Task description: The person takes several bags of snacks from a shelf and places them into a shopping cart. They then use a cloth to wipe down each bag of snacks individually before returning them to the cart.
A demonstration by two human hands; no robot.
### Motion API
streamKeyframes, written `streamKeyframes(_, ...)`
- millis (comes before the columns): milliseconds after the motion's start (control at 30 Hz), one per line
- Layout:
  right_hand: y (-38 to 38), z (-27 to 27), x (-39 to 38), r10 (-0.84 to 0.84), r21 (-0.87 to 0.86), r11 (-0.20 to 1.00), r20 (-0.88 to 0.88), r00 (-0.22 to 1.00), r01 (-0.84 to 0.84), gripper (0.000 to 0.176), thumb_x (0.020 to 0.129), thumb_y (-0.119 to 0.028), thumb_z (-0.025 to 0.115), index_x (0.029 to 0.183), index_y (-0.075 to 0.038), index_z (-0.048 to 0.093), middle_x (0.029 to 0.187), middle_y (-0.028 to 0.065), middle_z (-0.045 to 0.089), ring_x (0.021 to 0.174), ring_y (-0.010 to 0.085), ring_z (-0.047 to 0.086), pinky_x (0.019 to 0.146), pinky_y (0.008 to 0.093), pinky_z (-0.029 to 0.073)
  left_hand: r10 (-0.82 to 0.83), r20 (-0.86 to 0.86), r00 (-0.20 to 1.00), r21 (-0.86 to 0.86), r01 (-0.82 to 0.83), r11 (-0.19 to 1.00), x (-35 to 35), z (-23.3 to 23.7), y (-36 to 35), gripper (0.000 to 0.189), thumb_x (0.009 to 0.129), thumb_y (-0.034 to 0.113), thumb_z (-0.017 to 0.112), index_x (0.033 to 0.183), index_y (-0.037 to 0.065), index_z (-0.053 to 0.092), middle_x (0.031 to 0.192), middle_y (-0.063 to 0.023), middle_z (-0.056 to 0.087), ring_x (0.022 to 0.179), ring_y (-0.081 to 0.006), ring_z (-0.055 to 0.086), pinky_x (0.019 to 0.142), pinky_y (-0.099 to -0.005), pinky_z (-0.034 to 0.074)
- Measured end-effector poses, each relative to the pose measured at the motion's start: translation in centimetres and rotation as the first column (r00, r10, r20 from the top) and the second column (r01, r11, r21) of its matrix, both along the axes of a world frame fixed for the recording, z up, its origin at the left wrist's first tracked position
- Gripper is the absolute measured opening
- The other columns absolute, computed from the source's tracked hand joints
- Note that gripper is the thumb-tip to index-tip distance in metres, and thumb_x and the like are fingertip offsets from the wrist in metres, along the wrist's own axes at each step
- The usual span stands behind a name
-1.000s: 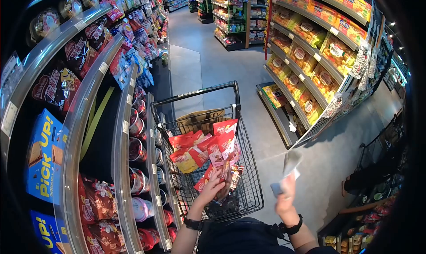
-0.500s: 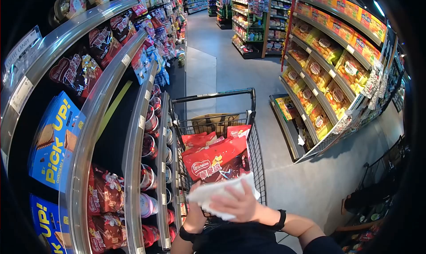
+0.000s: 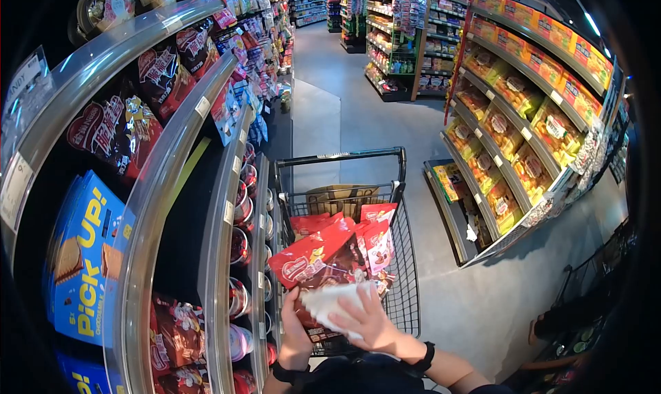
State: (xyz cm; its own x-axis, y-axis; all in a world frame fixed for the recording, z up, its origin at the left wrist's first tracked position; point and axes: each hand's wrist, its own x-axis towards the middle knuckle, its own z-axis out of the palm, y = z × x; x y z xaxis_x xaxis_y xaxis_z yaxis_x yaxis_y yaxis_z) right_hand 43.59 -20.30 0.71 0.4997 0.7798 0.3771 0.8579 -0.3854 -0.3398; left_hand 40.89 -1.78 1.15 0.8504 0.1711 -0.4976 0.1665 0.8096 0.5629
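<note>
A large red and brown snack bag [image 3: 297,264] stands tilted in the black wire shopping cart [image 3: 406,270]. My left hand [image 3: 295,332] grips its lower left edge, thumb up along the side. My right hand [image 3: 372,323] holds a folded white cloth [image 3: 323,303] with bent fingers and lays it against the front of the bag, covering part of it. More red bags lie behind, with a small pink and red pouch [image 3: 379,246] on the right. A brown paper bag [image 3: 341,195] sits at the cart's far end.
Close on my left runs a shelf [image 3: 182,118] with blue biscuit boxes [image 3: 86,256], candy bags and round tubs [image 3: 239,246]. To the right stands a display rack [image 3: 513,125] of yellow packs. Grey floor [image 3: 323,105] leads ahead between the shelves.
The bag has turned and tipped leftward, showing more of the pink pouch. My left hand has come away from the cloth onto the bag's edge. The right hand with the cloth has shifted slightly.
</note>
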Motion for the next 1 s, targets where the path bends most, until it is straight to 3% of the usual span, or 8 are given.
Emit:
streamKeyframes(200,-1.4,-0.1,1.7,0.213,-0.064,0.973,-0.128,0.969,-0.223,0.061,0.077,-0.026,0.060,0.134,-0.015,0.040,0.136,0.0088,0.041,0.125,0.0332,0.037,0.106,0.0490,0.024,0.073,0.171,0.983,-0.099,-0.056,0.993,2.3,2.6,1.7,0.045,0.088,0.035,0.041,0.117,0.002,0.050,0.112,-0.0141,0.059,0.096,-0.0272,0.060,0.089,-0.0387,0.046)
streamKeyframes(267,-2.0,-0.9,2.6,0.088,0.370,0.923,-0.476,0.875,0.108,0.047,0.090,-0.025,0.046,0.131,-0.002,0.039,0.130,0.0131,0.048,0.124,0.0293,0.039,0.106,0.0421,0.025,0.019,0.255,0.967,-0.179,0.028,0.983,3.1,2.6,2.5,0.045,0.088,0.035,0.041,0.118,0.002,0.049,0.113,-0.0149,0.058,0.098,-0.0278,0.059,0.090,-0.0392,0.045)
streamKeyframes(333,-2.0,-0.5,2.7,0.064,0.337,0.605,-0.924,0.378,0.721,0.049,0.096,-0.030,0.032,0.130,0.005,0.038,0.127,0.0174,0.049,0.127,0.0275,0.036,0.106,0.0387,0.023,0.117,0.103,0.988,-0.033,-0.114,0.993,3.6,2.3,2.5,0.047,0.087,0.034,0.042,0.120,0.002,0.047,0.112,-0.0155,0.058,0.100,-0.0282,0.059,0.090,-0.0398,0.045)
streamKeyframes(400,-1.5,-0.6,4.7,0.103,0.458,0.470,-0.877,0.468,0.754,0.061,0.094,-0.044,0.033,0.129,0.005,0.037,0.124,0.0200,0.050,0.114,0.0256,0.049,0.097,0.0376,0.037,0.129,0.048,0.990,-0.036,-0.127,0.991,3.4,0.3,2.5,0.045,0.085,0.033,0.046,0.117,0.002,0.050,0.111,-0.0139,0.059,0.099,-0.0265,0.059,0.089,-0.0383,0.045)
streamKeyframes(533,2.9,1.1,8.4,-0.203,0.293,0.910,-0.298,0.933,0.292,0.049,0.080,-0.016,0.050,0.129,-0.011,0.049,0.144,0.0182,0.026,0.135,0.0397,0.014,0.109,0.0487,0.011,-0.046,-0.128,0.991,0.028,0.050,0.998,4.0,0.3,-0.3,0.042,0.085,0.035,0.050,0.112,0.004,0.055,0.106,-0.0089,0.062,0.094,-0.0206,0.060,0.083,-0.0332,0.046)
streamKeyframes(833,-1.7,0.1,9.1,0.417,-0.088,0.890,-0.241,0.876,-0.448,0.049,0.080,-0.030,0.051,0.129,-0.020,0.048,0.138,0.0064,0.040,0.130,0.0317,0.031,0.105,0.0524,0.018,0.071,0.042,0.997,-0.056,-0.068,0.996,7.6,1.0,-0.6,0.042,0.089,0.034,0.042,0.116,0.003,0.052,0.109,-0.0089,0.062,0.093,-0.0214,0.061,0.087,-0.0333,0.044)
streamKeyframes(900,-2.6,0.9,10.0,0.463,0.427,0.862,-0.443,0.768,-0.274,0.048,0.087,-0.036,0.043,0.126,-0.010,0.050,0.131,0.0130,0.046,0.124,0.0343,0.039,0.105,0.0476,0.023,0.026,-0.038,0.999,0.001,-0.026,1.000,8.2,-0.5,0.1,0.040,0.088,0.032,0.044,0.112,0.003,0.055,0.107,-0.0085,0.063,0.095,-0.0209,0.060,0.087,-0.0328,0.044)
streamKeyframes(1000,-3.9,4.7,11.0,0.356,0.526,0.748,-0.833,0.424,0.405,0.061,0.091,-0.047,0.034,0.127,0.001,0.042,0.120,0.0155,0.054,0.107,0.0220,0.052,0.094,0.0379,0.038,0.037,-0.121,0.992,0.133,-0.021,0.991,7.9,0.1,-0.5,0.038,0.086,0.032,0.047,0.109,0.004,0.058,0.106,-0.0080,0.063,0.095,-0.0207,0.059,0.089,-0.0314,0.041)
